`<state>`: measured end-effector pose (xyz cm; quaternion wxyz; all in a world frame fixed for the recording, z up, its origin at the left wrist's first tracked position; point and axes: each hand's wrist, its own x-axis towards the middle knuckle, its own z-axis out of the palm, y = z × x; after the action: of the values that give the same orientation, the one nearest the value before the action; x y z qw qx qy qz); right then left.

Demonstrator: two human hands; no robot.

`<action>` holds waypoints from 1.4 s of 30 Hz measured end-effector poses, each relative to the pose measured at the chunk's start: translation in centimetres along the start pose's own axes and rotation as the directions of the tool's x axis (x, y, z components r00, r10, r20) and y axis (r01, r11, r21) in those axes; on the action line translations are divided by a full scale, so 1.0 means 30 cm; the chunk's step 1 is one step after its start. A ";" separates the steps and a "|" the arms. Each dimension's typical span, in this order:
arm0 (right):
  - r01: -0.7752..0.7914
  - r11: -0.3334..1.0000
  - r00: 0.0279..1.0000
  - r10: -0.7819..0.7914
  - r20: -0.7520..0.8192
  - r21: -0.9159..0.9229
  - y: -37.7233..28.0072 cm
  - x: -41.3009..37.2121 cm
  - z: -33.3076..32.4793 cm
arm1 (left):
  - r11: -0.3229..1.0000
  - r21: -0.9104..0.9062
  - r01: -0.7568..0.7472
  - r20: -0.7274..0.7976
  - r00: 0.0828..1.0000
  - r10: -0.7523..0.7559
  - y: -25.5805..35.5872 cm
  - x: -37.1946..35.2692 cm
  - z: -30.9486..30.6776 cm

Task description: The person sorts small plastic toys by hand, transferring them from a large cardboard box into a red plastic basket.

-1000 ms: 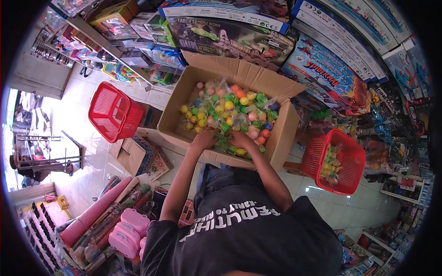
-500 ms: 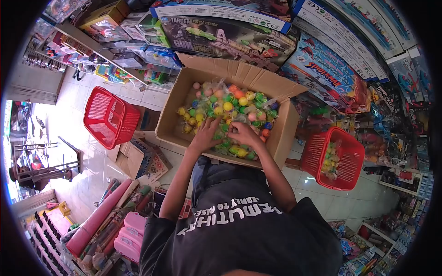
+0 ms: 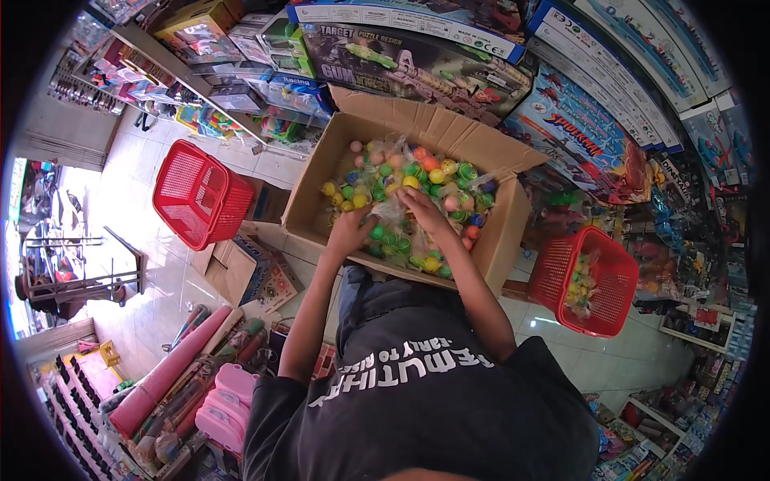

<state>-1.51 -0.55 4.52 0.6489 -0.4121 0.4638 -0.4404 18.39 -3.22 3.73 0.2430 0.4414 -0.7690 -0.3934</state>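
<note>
The left hand (image 3: 350, 231) and right hand (image 3: 423, 213) sit slightly apart among bagged coloured balls (image 3: 431, 163) inside the open cardboard box (image 3: 511, 232), clear plastic (image 3: 388, 211) between them; whether either grips it, I cannot tell. To the right, a red basket (image 3: 615, 282) holds more bagged balls (image 3: 579, 289).

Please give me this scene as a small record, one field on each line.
Container: open cardboard box
Contents: coloured balls, many in clear plastic bags
Left hand: inside box, among balls; grip unclear
Right hand: inside box, at clear plastic bags; grip unclear
Left basket: red, perforated
Right basket: red, holding bagged balls
Beyond box: Spiderman box, Target gun box
</note>
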 end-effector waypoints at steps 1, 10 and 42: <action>-0.102 0.994 0.990 0.106 -0.093 0.046 0.018 -0.004 -0.003 | 1.000 0.001 0.000 -0.003 1.000 0.000 -0.004 -0.002 -0.009; 0.001 0.677 0.994 0.077 0.072 -0.736 0.262 -0.050 -0.029 | 0.957 -0.155 0.244 -0.193 0.943 -0.272 -0.038 0.014 -0.010; -0.037 0.980 0.974 -0.009 -0.228 -0.197 -0.129 -0.294 0.120 | 0.871 -0.434 0.230 0.513 0.858 0.029 0.043 0.033 -0.071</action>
<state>-0.37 7.26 11.10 0.5496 -0.4188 0.5800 -0.4315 18.82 -4.53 6.04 0.1140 0.2894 -0.6582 -0.6856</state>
